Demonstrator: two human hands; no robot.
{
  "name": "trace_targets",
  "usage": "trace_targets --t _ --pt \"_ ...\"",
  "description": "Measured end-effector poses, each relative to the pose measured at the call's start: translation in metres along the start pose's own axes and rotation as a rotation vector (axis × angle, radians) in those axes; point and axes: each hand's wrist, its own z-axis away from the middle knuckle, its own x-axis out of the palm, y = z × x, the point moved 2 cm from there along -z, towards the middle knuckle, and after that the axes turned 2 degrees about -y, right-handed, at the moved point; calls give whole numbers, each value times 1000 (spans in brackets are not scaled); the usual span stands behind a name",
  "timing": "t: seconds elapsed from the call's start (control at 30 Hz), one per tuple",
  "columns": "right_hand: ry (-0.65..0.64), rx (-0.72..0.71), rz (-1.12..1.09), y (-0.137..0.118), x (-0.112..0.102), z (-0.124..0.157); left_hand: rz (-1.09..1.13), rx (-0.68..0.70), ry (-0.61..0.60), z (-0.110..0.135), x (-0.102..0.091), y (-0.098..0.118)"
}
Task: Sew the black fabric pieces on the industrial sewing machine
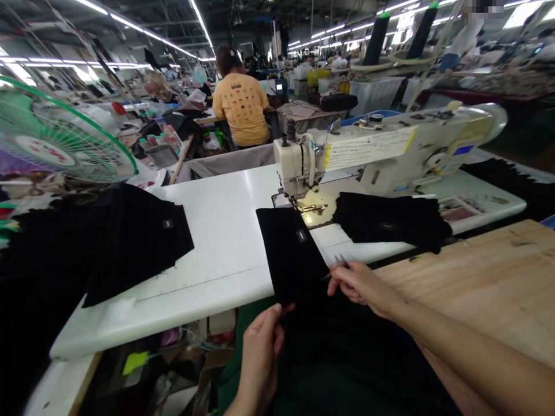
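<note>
A black fabric piece [288, 248] with a small dark label [301, 235] lies over the front edge of the white sewing table, its far edge beside the needle area of the sewing machine [299, 164]. My left hand [262, 346] pinches its near left corner between thumb and fingers. At the right corner, the fingers of my right hand [353, 282] are closed against the cloth. Two pointed metal tips of what look like thread snips [341, 261] stick out above that hand. The snips' handles are hidden in the palm.
A pile of black labelled pieces [143, 242] covers the table's left end. More black pieces [390, 219] lie right of the needle, near a wooden board [477, 283]. A green fan [65, 138] stands at left. A person in a yellow shirt [240, 107] sits ahead.
</note>
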Motion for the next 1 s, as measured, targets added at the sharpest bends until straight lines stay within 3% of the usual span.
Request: trace_targets --t 0.13,0.27,0.33,0.4,0.5,0.57,0.7,0.77,0.9,1.0 --pt "37 -18 16 -4 0 -4 -15 5 3 -4 -2 -3" --pt "19 -23 0 -7 2 -8 -141 69 42 -12 -18 -3" --pt "-2 -1 -4 -8 1 -7 -334 296 146 -11 -25 10" --pt "-17 22 -16 -8 0 -7 -611 637 226 -6 -20 29" --pt "-47 36 -41 -8 -1 -8 -1018 1075 137 0 11 51" --pt "-63 32 -55 -7 -1 -10 -1233 1217 43 -3 36 58" --pt "-83 8 -14 -4 -1 -9 -1460 1300 -66 -21 65 56" --pt "-18 -141 152 -4 -4 -6 -1444 1345 -88 -27 67 54" --pt "197 -777 757 -10 -14 4 -1342 1391 -98 -27 61 58" --pt "140 -1044 1067 -10 -15 3 -1338 1301 -147 -29 61 73"
